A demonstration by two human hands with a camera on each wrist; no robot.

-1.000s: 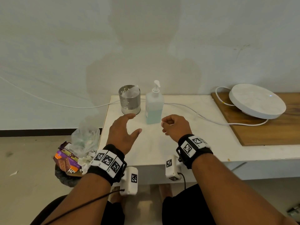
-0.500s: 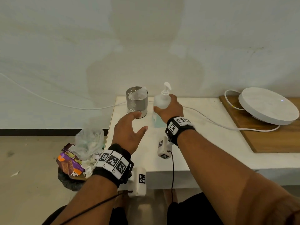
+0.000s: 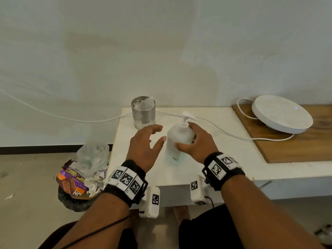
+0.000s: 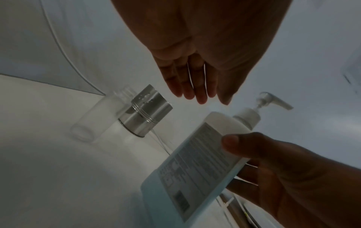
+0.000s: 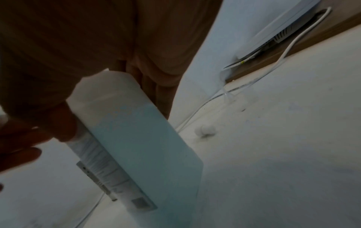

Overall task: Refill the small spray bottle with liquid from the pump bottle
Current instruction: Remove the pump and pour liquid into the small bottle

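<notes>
The translucent white plastic pump bottle (image 3: 177,139) stands on the white tabletop (image 3: 224,155), leaning slightly, its lower part tinted pale blue-green by the liquid inside. It has a white pump head with a side spout (image 4: 273,101) and, on the face seen from the left wrist, a grey printed label (image 4: 195,166). The right hand (image 3: 199,142) grips the bottle's upper body, thumb across the near face and fingers (image 3: 193,128) curled round the far side. The left hand (image 3: 145,146) hovers just left of the bottle, fingers spread and relaxed, holding nothing; whether the thumb tip touches the bottle cannot be told. A small clear cylindrical spray bottle (image 4: 93,123) lies or leans beside the perforated steel cup (image 3: 143,112) at the back of the tabletop. A round white device (image 3: 282,116) with a white cable (image 3: 233,135) rests on a wooden board (image 3: 296,146).
</notes>
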